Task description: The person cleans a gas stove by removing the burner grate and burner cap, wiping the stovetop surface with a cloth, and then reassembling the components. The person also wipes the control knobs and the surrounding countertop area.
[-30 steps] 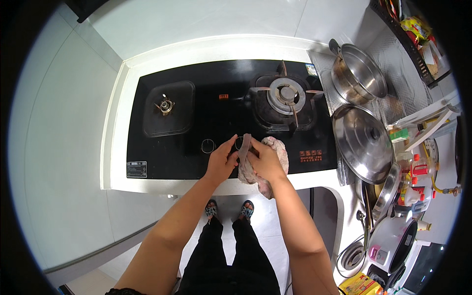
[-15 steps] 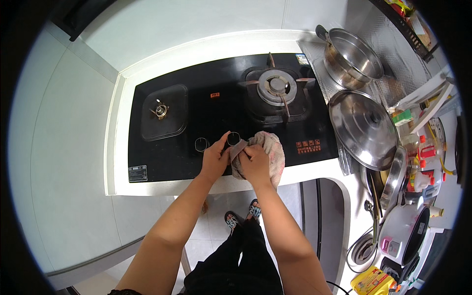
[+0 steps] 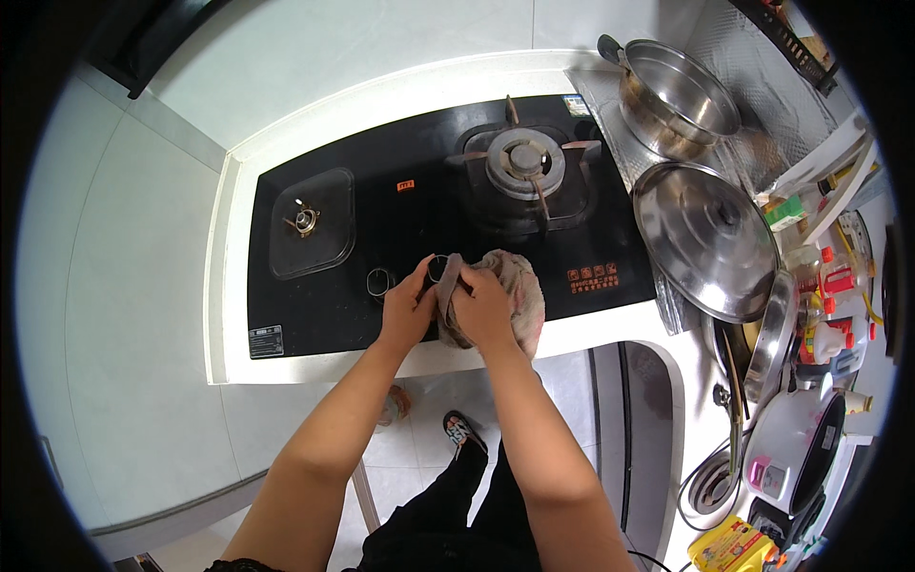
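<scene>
Cloth (image 3: 510, 296) lies bunched on the black hob (image 3: 334, 286), both hands' grip (image 3: 481, 310) pinching its left edge.

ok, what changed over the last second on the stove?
Little. Both hands stay together on the crumpled cloth at the front edge of the black glass hob, near the right control knob ring; the left hand and right hand keep their grip. The feet below have shifted, and the head camera moved. The burner, steel pot and lid are unchanged.
</scene>
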Demonstrator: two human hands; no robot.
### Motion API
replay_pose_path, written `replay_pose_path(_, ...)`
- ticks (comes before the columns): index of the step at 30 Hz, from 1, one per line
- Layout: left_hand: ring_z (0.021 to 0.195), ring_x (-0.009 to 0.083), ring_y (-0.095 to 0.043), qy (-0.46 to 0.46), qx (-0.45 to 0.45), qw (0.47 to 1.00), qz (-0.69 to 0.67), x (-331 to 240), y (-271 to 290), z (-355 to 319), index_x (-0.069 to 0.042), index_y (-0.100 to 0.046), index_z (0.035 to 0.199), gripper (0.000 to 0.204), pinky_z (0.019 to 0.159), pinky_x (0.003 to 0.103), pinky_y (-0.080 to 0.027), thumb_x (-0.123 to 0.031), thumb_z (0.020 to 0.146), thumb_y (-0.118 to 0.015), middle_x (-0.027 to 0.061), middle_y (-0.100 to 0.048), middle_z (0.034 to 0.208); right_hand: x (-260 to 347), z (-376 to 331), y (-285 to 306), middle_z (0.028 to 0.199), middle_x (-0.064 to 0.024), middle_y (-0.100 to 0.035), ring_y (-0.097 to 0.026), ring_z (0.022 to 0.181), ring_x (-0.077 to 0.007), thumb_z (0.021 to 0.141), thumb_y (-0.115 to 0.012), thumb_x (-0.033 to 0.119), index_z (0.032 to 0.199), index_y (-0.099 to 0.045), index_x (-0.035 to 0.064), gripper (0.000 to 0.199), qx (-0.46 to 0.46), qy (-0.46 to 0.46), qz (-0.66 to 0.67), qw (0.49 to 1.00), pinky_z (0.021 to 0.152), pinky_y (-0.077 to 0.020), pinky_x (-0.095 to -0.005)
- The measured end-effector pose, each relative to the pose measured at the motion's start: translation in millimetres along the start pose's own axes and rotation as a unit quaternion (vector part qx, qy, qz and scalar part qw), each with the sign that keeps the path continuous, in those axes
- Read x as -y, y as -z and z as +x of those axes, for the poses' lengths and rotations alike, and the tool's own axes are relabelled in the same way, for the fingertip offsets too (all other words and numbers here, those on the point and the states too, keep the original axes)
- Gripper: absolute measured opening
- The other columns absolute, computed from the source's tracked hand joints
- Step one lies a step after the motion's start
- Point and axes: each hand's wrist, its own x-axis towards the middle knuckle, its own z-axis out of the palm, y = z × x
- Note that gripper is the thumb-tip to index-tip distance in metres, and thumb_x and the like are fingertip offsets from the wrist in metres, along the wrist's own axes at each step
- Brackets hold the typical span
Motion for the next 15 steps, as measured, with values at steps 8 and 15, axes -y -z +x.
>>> replay_pose_path(8,0.068,0.0152,-0.057,0.014,-0.012,1.0,-0.026,4,-2,-4,-0.01,-0.05,0.136,0.056,0.064,0.027,-0.048,0.005,0.083,-0.061,0.0141,-0.065,0.092,-17,-9,-3,0.104,-0.0175,-0.056,-0.058,0.094,-0.0315,0.085,-0.066,0.026,0.108,-0.067,0.0002,0.034,-0.001,0.016,-0.011,1.0,0.082,-0.0469,-0.0374)
replay_pose_path(15,0.087,0.0249,-0.067,-0.009,-0.039,0.998,-0.056,-3,-3,-2,-0.008,-0.052,0.134,0.054,0.075,0.03,-0.051,0.002,0.082,-0.064,0.0178,-0.066,0.106,-3,30,-12,0.093,-0.0133,-0.06,-0.06,0.089,-0.0293,0.081,-0.071,0.023,0.094,-0.072,0.0015,0.024,-0.054,0.101,-0.109,0.987,0.08,-0.047,-0.0359)
